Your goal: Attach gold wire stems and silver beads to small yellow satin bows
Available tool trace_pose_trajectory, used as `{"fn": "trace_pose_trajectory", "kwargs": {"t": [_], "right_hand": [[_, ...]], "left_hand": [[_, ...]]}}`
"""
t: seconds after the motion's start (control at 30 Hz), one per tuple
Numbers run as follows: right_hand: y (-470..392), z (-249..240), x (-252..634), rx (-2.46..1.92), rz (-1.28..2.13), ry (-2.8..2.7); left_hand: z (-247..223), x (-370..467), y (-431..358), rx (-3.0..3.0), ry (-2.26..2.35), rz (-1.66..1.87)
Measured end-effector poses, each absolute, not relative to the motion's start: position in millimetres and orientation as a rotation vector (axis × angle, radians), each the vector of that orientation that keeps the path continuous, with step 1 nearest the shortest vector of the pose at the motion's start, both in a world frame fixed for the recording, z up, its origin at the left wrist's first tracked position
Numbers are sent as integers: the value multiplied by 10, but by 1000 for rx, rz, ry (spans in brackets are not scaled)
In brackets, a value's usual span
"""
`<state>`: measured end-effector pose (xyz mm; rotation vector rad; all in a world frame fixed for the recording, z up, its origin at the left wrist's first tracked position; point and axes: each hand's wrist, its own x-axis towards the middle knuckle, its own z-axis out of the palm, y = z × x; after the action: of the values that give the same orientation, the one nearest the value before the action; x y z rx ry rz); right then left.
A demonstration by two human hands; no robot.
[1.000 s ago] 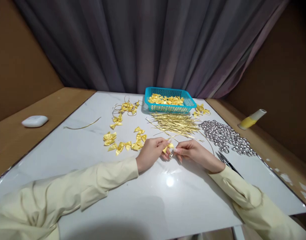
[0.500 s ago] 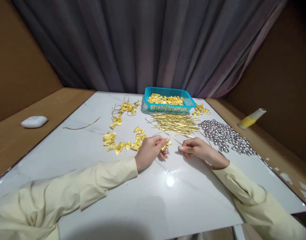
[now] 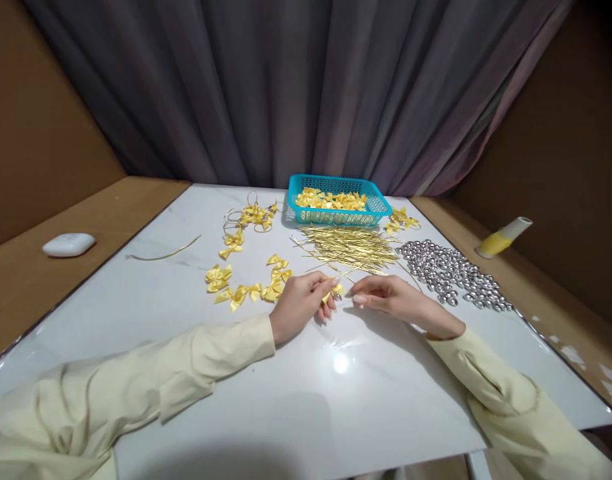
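Your left grip [image 3: 302, 298] pinches bow [image 3: 338, 290] at its 3 o'clock. Right grip [image 3: 393, 300] narrow, facing bow; can't tell if holding anything. Best: steady bow, light pinch, fingertips clear of cords [image 3: 351, 248] toward 12.

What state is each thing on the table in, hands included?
Left hand: pinching a yellow bow, which is partly covered.
Right hand: half-curled, apart from the left; grip unclear.
Blue basket: upright, holding small bows.
Gold strands: loosely heaped.
Lone gold strand: slightly curved, lying apart.
Silver beads: spread loose.
Loose bows: tied, lying in a curved line.
Looped bows: heaped, gold cords curled.
Bows beside basket: bunched together.
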<state>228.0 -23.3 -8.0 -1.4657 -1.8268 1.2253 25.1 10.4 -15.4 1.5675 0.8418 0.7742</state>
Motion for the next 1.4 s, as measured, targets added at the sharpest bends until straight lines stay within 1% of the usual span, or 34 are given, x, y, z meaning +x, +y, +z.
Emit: {"fn": "trace_pose_trajectory", "kwargs": {"t": [0.27,0.6,0.77,0.93,1.07,1.17,1.27,1.4], "right_hand": [[-286,-10,2091,-1216,1351,-1812],[-278,73,2319,-1491,1169,-2038],[-277,73,2303,-1363,1281,-1984],[-262,-10,2157,-1150,1501,-1581],[-315,4,2043,-1094,1645,-1453],[-358,60,1986,-1130,1652,-1503],[-376,98,1960,-1158,1575,-1595],[-367,72,1965,-1179,1559,-1625]], "left_hand": [[-116,253,63,1599,810,751],[-137,249,78,1623,818,766],[-134,243,69,1662,814,768],[-124,233,52,1681,792,743],[-106,229,46,1735,804,710],[-90,231,41,1761,820,703],[-84,236,36,1753,817,702],[-107,233,40,1745,811,686]]}}
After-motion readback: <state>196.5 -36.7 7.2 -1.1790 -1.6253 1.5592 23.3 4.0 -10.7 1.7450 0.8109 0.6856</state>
